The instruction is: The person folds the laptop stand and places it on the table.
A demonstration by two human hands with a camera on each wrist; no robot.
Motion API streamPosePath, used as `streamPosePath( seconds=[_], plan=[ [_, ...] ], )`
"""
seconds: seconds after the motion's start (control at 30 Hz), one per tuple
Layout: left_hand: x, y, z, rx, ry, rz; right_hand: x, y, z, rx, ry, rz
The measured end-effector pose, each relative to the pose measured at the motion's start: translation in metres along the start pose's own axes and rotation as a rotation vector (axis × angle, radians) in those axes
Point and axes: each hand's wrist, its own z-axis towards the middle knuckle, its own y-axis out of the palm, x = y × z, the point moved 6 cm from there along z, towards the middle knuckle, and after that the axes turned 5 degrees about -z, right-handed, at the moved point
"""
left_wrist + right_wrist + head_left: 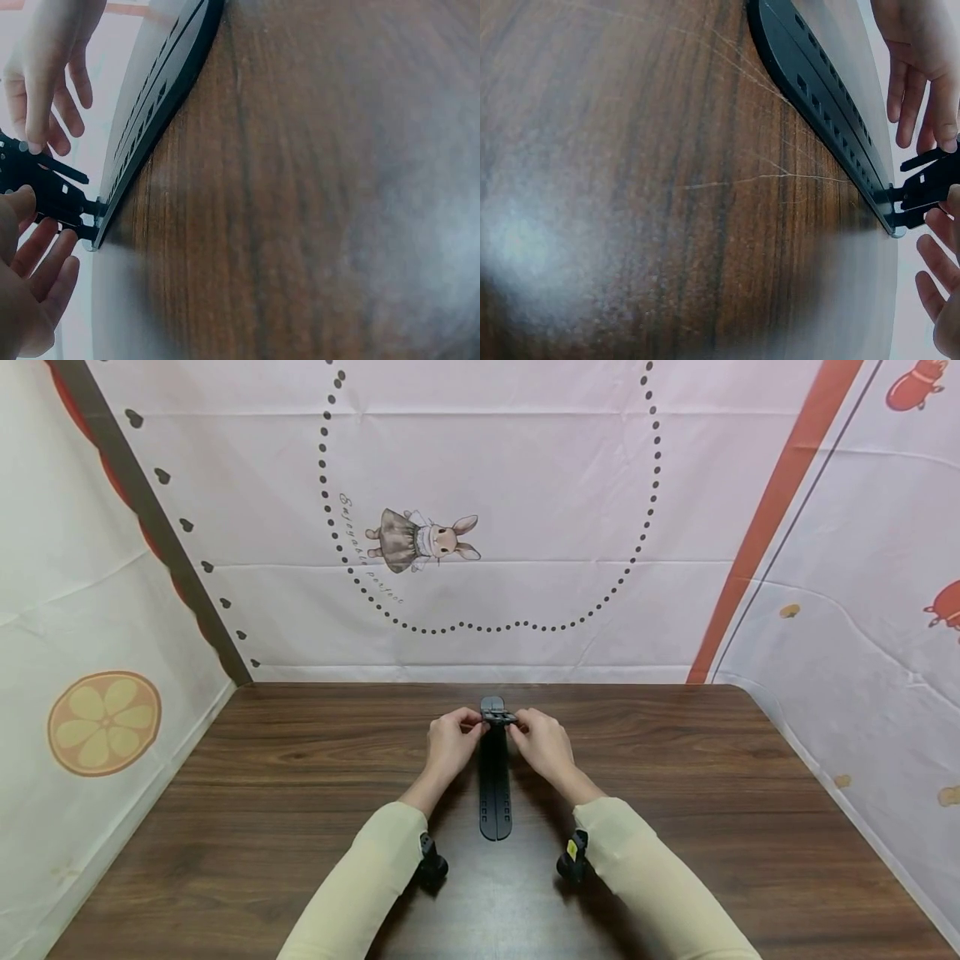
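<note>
A long black folding stand [495,789] lies lengthwise on the table, with rounded ends, a centre seam and rows of small slots. Near its far end a hinged black piece [49,191] rises from the base. My left hand [448,745] pinches the left side of this piece between thumb and fingertips. On the opposite side my right hand [545,747] pinches it the same way, the other fingers loosely spread. Both wrist views show the hinge [894,202] joining the raised piece to the base; part of that piece runs out of frame.
The brown wooden table [300,827] carries the stand. A printed cloth [525,485] hangs behind it, and more cloth flanks both sides. Dark wrist cameras [431,862] sit at the cream sleeves [367,877].
</note>
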Motion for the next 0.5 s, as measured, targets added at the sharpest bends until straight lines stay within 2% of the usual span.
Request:
streamPosePath(
  seconds=[0.5],
  plan=[
    [0.002,-0.0017,0.0025,0.036,-0.044,0.049,0.0013,-0.0009,0.0028,0.009,0.042,-0.021]
  ],
)
